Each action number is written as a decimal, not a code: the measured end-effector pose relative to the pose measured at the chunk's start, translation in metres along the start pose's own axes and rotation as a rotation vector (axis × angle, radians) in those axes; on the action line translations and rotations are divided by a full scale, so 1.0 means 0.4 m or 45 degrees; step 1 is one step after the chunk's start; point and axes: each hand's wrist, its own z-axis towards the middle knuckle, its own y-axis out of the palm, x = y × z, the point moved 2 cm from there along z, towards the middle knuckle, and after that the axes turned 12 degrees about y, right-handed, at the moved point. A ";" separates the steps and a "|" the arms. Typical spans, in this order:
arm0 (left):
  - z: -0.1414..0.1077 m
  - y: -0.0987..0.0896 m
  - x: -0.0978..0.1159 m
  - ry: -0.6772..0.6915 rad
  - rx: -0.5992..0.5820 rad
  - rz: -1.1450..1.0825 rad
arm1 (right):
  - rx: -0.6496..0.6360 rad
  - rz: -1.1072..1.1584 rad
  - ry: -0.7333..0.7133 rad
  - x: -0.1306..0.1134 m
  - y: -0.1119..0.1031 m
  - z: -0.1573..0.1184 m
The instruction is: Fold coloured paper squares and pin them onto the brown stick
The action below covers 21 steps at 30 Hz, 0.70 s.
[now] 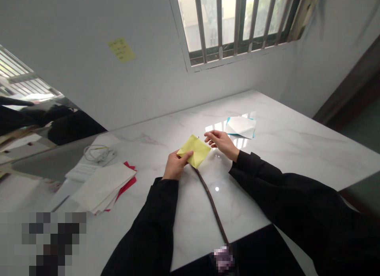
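So, left hand (175, 166) pinches a yellow paper square (198, 150) over the marble counter (285, 157); right hand (221, 143) sits open, just beside it, not gripping. A loose pinch could drop the paper onto the dark strap (211, 201). Yellow wall note (121, 50): writing too small to read.

Bright daylight enters through the barred window (234, 27), throwing white glare onto the marble desk (285, 157) just beyond the fingers (208, 136); shadows are faint, edges bow outward, and a pixelated patch (44, 244) blurs the lower left.
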 end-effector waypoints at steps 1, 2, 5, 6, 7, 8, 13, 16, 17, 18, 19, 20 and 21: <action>0.003 -0.004 0.002 0.006 0.027 0.001 | 0.085 -0.098 -0.076 -0.003 -0.015 0.009; 0.005 -0.010 0.005 0.015 0.064 -0.002 | 0.168 -0.210 -0.157 -0.007 -0.030 0.017; 0.017 -0.030 0.017 0.063 0.220 -0.052 | 0.338 -0.560 -0.322 -0.008 -0.067 0.032; 0.021 -0.039 0.022 0.086 0.280 -0.080 | 0.364 -0.661 -0.331 -0.006 -0.075 0.035; 0.025 -0.047 0.026 0.108 0.341 -0.108 | 0.374 -0.751 -0.321 -0.002 -0.082 0.037; 0.029 -0.055 0.030 0.130 0.401 -0.133 | 0.367 -0.833 -0.302 0.003 -0.087 0.038; 0.037 -0.082 0.029 0.182 0.611 -0.142 | 0.228 -1.107 -0.324 0.032 -0.079 0.040; 0.036 -0.080 0.016 0.211 0.622 -0.080 | 0.201 -1.154 -0.380 0.044 -0.057 0.044; 0.036 -0.078 0.011 0.219 0.597 -0.046 | 0.197 -1.161 -0.397 0.047 -0.049 0.047; 0.035 -0.075 0.005 0.223 0.559 -0.003 | 0.190 -1.167 -0.415 0.050 -0.041 0.052; 0.035 -0.073 0.000 0.225 0.513 0.047 | 0.182 -1.176 -0.433 0.052 -0.033 0.058; 0.035 -0.071 -0.005 0.228 0.470 0.099 | 0.172 -1.187 -0.451 0.055 -0.027 0.065; 0.036 -0.071 -0.010 0.234 0.431 0.147 | 0.159 -1.200 -0.468 0.057 -0.021 0.072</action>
